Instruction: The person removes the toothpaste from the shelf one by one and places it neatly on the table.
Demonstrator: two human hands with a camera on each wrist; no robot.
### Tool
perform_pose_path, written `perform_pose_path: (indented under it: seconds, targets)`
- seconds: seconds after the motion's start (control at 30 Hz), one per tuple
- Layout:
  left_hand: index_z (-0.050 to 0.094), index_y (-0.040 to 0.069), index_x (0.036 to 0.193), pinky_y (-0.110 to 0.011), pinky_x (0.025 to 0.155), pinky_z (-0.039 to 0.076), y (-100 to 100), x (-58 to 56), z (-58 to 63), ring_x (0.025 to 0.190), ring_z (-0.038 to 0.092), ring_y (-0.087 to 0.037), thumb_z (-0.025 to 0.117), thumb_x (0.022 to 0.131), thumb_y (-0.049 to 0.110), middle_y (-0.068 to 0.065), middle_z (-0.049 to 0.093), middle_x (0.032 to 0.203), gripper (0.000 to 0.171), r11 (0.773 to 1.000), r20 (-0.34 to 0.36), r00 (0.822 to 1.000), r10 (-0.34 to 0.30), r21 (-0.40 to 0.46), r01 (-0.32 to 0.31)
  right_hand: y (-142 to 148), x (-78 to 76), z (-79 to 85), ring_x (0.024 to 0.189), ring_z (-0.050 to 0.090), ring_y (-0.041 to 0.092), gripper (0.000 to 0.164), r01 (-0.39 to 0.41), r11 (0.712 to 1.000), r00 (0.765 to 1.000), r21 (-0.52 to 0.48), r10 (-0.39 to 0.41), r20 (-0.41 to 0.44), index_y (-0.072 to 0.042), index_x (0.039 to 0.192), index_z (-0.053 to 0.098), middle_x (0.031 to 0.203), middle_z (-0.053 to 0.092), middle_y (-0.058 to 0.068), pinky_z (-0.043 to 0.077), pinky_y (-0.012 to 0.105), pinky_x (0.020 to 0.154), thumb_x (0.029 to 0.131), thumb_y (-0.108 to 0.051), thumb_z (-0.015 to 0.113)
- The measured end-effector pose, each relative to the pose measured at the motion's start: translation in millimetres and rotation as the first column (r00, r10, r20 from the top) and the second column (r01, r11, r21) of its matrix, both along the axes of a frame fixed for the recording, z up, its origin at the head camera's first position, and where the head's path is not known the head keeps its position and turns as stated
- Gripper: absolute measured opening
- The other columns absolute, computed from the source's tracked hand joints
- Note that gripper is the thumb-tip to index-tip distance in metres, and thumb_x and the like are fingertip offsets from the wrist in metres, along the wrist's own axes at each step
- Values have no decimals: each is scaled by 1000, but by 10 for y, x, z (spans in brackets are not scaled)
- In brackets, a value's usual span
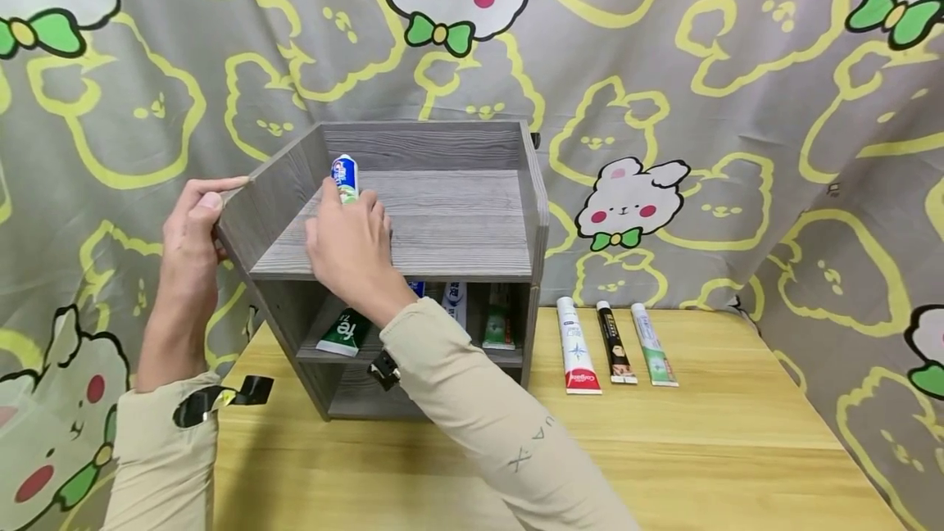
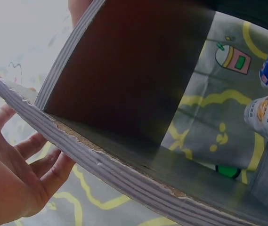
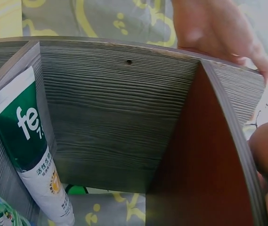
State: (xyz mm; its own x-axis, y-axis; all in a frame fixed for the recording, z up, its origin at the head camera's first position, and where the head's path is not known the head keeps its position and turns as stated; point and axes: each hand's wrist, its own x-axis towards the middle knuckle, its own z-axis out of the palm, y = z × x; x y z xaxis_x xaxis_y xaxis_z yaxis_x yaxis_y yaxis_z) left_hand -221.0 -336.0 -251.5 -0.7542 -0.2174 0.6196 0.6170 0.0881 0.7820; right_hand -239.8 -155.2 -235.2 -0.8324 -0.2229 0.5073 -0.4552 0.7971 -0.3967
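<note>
A small tube (image 1: 346,174), blue and white at its far end and green nearer the right hand (image 1: 352,238) that grips it, points away above the top board of a grey wood-grain shelf unit (image 1: 457,203). The open-fronted unit stands upright, walled on three sides at its top, the left wall's front edge chipped.

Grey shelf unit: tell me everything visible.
The grey shelf unit looks like wood-grain board and stands upright on the table. Raised sides and a back panel border its top deck; below are a middle level holding tubes and a lower level. The wrist views show a reddish-brown underside to the top deck, a chipped front edge and an opening at the back. The left hand holds its left panel's top front corner.
</note>
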Motion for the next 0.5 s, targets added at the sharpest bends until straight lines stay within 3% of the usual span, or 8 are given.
perform_pose_path:
  seconds: [0.13, 0.23, 0.4, 0.5]
  targets:
    - [69, 7, 124, -23, 51, 42, 1, -4, -4, 65, 56, -14, 49, 104, 23, -7, 63, 85, 32, 1000, 7, 1000, 5, 25, -5, 98, 35, -10, 98, 53, 22, 52, -88, 992, 996, -92, 88, -3, -16, 153, 47, 115, 58, 15, 48, 33, 85, 101, -21, 52]
    - [69, 6, 123, -22, 51, 45, 8, -8, -7, 65, 57, -13, 50, 104, 21, -7, 65, 85, 32, 999, 8, 1000, -4, 46, 3, 166, 67, -29, 91, 52, 20, 54, -170, 967, 985, -192, 165, -41, -13, 153, 49, 119, 60, 17, 48, 28, 76, 99, -14, 53]
    - [69, 6, 124, -22, 52, 46, 9, -7, -8, 66, 58, -13, 49, 104, 21, -8, 65, 85, 32, 999, -2, 1000, -9, 44, 9, 266, 149, -48, 79, 48, 16, 59, -320, 863, 947, -392, 296, -121, -13, 152, 51, 111, 56, 13, 42, 21, 60, 93, -5, 56]
    - [69, 6, 124, -23, 53, 47, 5, -3, -3, 67, 59, -14, 49, 104, 22, -8, 65, 86, 32, 999, -8, 1000, -14, 42, 15, 314, 196, -45, 78, 47, 15, 62, -368, 812, 930, -452, 323, -176, -13, 150, 53, 105, 54, 9, 42, 21, 58, 89, -3, 58]
